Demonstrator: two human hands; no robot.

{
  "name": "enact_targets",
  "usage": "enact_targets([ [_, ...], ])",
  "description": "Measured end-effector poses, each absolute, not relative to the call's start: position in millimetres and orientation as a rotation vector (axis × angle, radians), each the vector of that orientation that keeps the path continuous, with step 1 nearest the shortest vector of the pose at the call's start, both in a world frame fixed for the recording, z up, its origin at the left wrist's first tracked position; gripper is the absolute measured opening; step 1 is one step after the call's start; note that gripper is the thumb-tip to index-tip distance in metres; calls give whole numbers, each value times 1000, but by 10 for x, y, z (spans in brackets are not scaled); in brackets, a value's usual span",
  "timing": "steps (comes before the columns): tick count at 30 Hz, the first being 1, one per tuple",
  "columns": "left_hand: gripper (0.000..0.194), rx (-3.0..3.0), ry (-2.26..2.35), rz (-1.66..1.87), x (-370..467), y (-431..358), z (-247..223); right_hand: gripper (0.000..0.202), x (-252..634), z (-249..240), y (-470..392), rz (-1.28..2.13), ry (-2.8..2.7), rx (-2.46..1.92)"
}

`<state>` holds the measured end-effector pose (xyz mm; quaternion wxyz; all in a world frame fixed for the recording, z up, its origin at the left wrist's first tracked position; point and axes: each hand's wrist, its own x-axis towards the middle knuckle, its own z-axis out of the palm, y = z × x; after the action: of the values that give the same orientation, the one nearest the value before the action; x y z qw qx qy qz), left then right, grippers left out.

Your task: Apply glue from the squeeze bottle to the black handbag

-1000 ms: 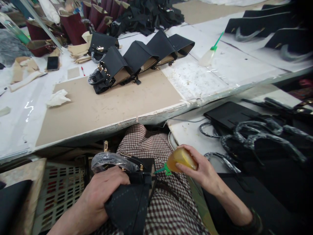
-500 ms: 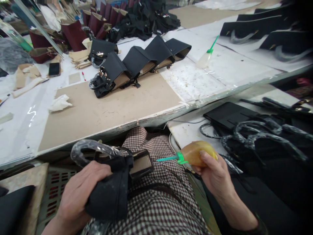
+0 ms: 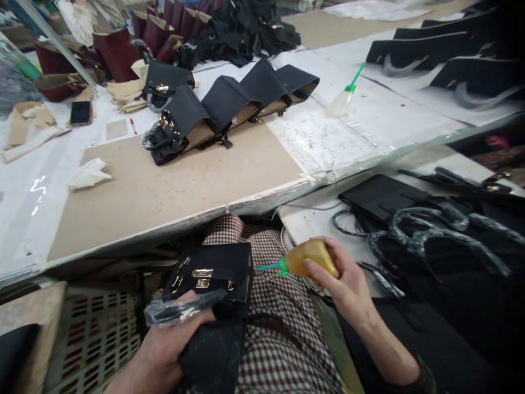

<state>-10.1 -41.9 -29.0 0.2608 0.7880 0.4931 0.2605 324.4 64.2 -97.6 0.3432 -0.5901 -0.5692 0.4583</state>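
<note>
My left hand [image 3: 164, 350] grips a small black handbag [image 3: 213, 273] on my lap, its gold clasp facing up and its plastic-wrapped handle [image 3: 180, 307] pressed under my fingers. In my right hand [image 3: 348, 284] I hold a yellow glue squeeze bottle [image 3: 309, 258] whose green nozzle [image 3: 270, 267] points left, its tip just short of the bag's right side. My checked trousers [image 3: 270, 328] show beneath both.
A row of black handbags [image 3: 229, 109] lies on the brown board [image 3: 164, 180] of the worktable. A second glue bottle [image 3: 342, 98] lies farther right. Wrapped handles and black panels [image 3: 430, 230] pile at my right. A plastic crate [image 3: 94, 339] stands at lower left; maroon bags [image 3: 118, 49] stand at the back.
I have turned the bag in my left hand so its clasp faces up and the handle lies low. The glue bottle has moved left, closer to the bag.
</note>
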Motion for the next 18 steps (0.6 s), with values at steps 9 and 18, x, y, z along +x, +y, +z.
enact_targets([
  [9,27,1985,1382,652,-115,-372,-248,53,3016,-1008,800,1181,-1644,-1495],
  [18,28,1980,1322,581,-130,-348,-260,52,3051,-927,885,1399,-1511,-1592],
])
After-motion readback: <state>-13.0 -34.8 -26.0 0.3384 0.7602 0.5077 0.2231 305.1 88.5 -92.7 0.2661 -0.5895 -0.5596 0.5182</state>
